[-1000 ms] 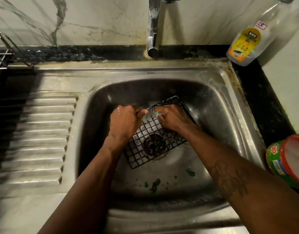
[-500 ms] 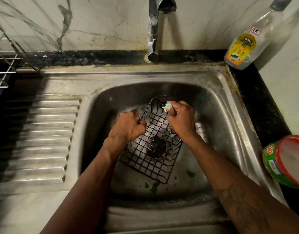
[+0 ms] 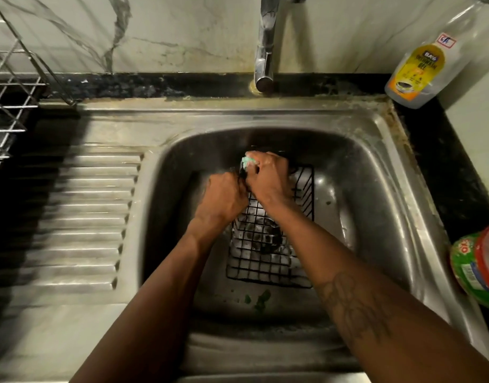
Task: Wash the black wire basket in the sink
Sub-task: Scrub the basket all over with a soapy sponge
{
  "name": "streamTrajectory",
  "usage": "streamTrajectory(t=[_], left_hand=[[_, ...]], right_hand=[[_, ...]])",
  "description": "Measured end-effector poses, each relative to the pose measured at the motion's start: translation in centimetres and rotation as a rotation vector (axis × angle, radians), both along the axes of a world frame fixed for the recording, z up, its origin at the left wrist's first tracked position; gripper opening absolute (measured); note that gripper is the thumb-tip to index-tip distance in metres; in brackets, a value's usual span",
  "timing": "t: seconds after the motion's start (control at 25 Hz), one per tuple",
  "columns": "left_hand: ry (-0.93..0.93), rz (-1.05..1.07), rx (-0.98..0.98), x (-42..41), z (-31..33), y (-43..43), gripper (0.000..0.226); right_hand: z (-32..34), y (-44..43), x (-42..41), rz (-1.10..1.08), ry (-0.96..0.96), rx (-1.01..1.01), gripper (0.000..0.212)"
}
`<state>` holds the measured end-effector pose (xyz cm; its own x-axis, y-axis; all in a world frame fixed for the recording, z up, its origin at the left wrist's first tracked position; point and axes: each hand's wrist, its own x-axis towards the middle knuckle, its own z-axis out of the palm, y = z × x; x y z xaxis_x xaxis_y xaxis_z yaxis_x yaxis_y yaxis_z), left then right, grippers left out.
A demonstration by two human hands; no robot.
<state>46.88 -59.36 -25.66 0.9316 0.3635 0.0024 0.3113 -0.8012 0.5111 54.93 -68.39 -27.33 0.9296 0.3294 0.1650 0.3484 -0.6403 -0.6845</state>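
The black wire basket (image 3: 265,264) lies in the steel sink (image 3: 381,194), over the drain, its long side running away from me. My left hand (image 3: 224,200) grips the basket's far left edge with curled fingers. My right hand (image 3: 268,175) pinches a small green scrubber (image 3: 248,161) and presses it on the basket's far rim. Both hands hide that far corner of the basket. Bits of green residue (image 3: 261,298) lie on the sink floor near me.
The tap (image 3: 264,51) stands over the far rim; no water stream is visible. A dishwash gel bottle (image 3: 422,67) leans at the far right. A green and red tub (image 3: 478,264) sits on the right counter. The ribbed drainboard (image 3: 80,217) and a wire rack (image 3: 8,111) lie left.
The basket has turned from a diagonal lie to straight, long side pointing away. Both hands moved to its far end, the right hand carrying the scrubber further back.
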Motion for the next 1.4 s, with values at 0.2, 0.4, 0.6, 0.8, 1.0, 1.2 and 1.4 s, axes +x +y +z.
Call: streamTrajectory(t=[0.2, 0.4, 0.6, 0.8, 1.0, 1.2, 1.4], left_hand=[[0.032, -0.045, 0.018, -0.2, -0.1, 0.3, 0.022], [0.028, 0.04, 0.076, -0.5, -0.5, -0.1, 0.028], [0.004, 0.064, 0.06, -0.6, -0.6, -1.1, 0.035], [0.052, 0.09, 0.029, -0.6, -1.5, -0.8, 0.03], [0.046, 0.183, -0.018, -0.6, -1.5, -0.6, 0.033], [0.046, 0.186, -0.002, -0.7, -1.3, -0.3, 0.038], [0.083, 0.155, 0.035, -0.6, -2.0, 0.1, 0.028]], right_hand=[[-0.4, 1.5, 0.0, 0.106, -0.069, 0.057, 0.018], [-0.4, 0.7, 0.0, 0.198, -0.01, -0.161, 0.02], [1.0, -4.9, 2.5, -0.176, -0.019, -0.336, 0.023], [1.3, 0.5, -0.6, 0.324, -0.063, -0.353, 0.023], [1.1, -1.1, 2.8, 0.339, -0.173, -0.427, 0.011], [0.5, -5.1, 4.4, 0.041, -0.219, -0.428, 0.022], [1.5, -0.6, 0.9, 0.254, -0.26, -0.414, 0.019]])
